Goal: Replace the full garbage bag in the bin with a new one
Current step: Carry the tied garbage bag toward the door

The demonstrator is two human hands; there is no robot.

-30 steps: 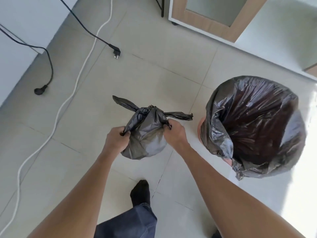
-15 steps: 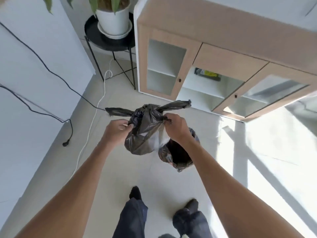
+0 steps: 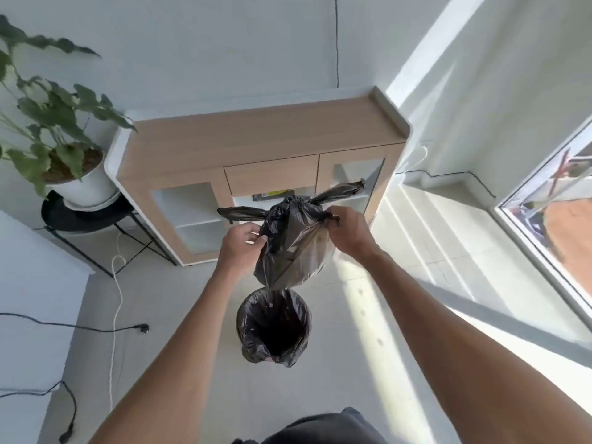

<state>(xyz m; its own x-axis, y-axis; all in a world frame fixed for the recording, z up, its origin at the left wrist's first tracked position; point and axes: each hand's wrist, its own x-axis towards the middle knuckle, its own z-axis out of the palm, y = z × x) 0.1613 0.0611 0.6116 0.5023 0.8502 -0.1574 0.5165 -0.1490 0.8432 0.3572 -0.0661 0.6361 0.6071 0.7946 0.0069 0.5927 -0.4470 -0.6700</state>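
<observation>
A knotted black garbage bag (image 3: pixel 293 251) hangs in the air at chest height, its two tied ears sticking out left and right. My left hand (image 3: pixel 240 248) pinches its left side and my right hand (image 3: pixel 347 233) grips its right side near the knot. Below it on the floor stands the bin (image 3: pixel 274 328), lined with a black bag folded over its rim; the inside looks dark and open.
A wood-and-white cabinet (image 3: pixel 256 145) stands against the wall behind the bin. A potted plant (image 3: pixel 54 149) sits on a black stand (image 3: pixel 86 219) at left. A white cord (image 3: pixel 116 315) and black cables with plugs (image 3: pixel 142 328) trail over the floor at left. A window (image 3: pixel 551 225) is at right.
The view has risen from looking down at the floor to a higher, more forward look. The tied bag has come up with both hands; the bin now appears smaller and below it.
</observation>
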